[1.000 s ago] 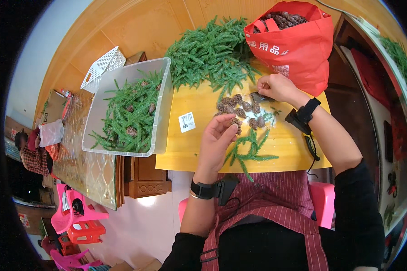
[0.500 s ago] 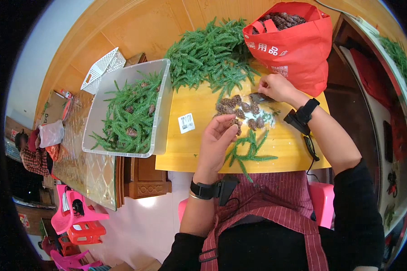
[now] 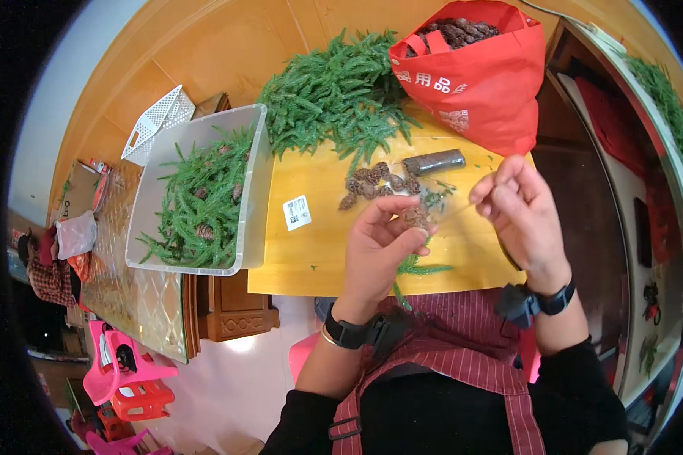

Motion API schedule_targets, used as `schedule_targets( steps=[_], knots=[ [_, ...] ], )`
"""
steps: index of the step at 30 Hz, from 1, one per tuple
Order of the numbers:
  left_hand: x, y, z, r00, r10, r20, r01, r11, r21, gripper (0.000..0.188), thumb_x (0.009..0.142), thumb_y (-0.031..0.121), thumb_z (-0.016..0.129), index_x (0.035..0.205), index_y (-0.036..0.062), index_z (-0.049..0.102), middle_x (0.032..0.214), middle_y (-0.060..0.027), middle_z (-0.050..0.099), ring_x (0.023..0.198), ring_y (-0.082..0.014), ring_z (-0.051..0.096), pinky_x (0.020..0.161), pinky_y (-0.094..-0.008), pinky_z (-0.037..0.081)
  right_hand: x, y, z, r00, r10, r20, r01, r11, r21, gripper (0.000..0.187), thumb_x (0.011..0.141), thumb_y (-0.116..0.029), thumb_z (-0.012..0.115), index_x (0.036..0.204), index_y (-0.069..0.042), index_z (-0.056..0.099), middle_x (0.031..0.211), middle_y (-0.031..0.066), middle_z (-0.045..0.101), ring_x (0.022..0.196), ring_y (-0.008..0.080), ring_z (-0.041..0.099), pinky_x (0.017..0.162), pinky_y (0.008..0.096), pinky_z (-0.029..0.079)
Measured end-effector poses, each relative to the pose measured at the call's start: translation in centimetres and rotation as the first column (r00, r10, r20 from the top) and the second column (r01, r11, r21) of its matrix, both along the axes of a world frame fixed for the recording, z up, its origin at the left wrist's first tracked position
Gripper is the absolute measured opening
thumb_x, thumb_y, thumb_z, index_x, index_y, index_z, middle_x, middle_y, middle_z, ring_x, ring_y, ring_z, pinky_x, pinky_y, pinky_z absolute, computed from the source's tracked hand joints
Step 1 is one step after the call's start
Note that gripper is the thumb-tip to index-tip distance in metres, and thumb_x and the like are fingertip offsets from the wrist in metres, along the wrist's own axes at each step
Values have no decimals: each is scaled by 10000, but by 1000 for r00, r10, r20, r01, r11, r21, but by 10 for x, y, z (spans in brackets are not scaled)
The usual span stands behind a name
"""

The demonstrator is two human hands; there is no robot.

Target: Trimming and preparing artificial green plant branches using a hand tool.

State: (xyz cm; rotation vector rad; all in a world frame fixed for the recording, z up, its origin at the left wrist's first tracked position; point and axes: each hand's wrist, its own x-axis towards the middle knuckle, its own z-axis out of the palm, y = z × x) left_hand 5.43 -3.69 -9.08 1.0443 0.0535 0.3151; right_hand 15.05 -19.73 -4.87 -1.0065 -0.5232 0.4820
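Right hand (image 3: pixel 522 216) has moved off the dark bundle (image 3: pixel 434 162), pinching a thin strand (image 3: pixel 457 214) now; left hand (image 3: pixel 381 246) has a pinecone (image 3: pixel 416 218). Red bag (image 3: pixel 482 87) has white lettering btw.

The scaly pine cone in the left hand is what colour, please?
The pine cone is brown; see head view.

Pine cone (image 3: pixel 415 218): brown, scaly, roughly rounded; a single piece, pinched between thumb and fingers of the left hand (image 3: pixel 379 241), at about three o'clock from the view's centre. Finger and thumb cover part of its outline.

Strand (image 3: pixel 461 214): very thin, wire-like; runs nearly straight from beside the cone toward two o'clock, its upper end pinched in the right hand (image 3: pixel 520 212). Lower end too fine to follow; cannot tell whether it loops around the cone.
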Motion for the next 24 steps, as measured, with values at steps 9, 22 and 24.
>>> schedule_targets(
  steps=[9, 22, 24],
  knots=[
    [2, -12, -3, 987, 40, 154, -35, 999, -35, 428, 663, -20, 709, 1036, -3, 499, 1011, -67, 513, 787, -162, 580, 671, -255, 483, -24, -2, -14, 988, -16, -153, 31, 995, 93, 144, 836, -83, 564, 906, -84, 438, 879, 55, 543, 845, 151, 556, 695, 225, 439],
    [-2, -12, -8, 967, 31, 252, -49, 997, 62, 475, 609, -106, 721, 990, 40, 478, 1025, -49, 478, 922, -113, 508, 723, -232, 497, -43, 15, -28, 1000, -14, -17, 15, 996, 83, 147, 803, -55, 585, 850, -86, 449, 882, 74, 578, 882, 166, 518, 751, 277, 409],
    [-5, -17, -3, 971, 52, 232, -66, 996, 55, 473, 605, -68, 741, 980, 39, 472, 1011, -63, 496, 909, -128, 516, 740, -242, 471, -44, 17, -31, 1000, -27, 5, 26, 995, 95, 143, 802, -51, 583, 847, -84, 451, 884, 78, 579, 881, 166, 518, 757, 279, 410]
  ],
)
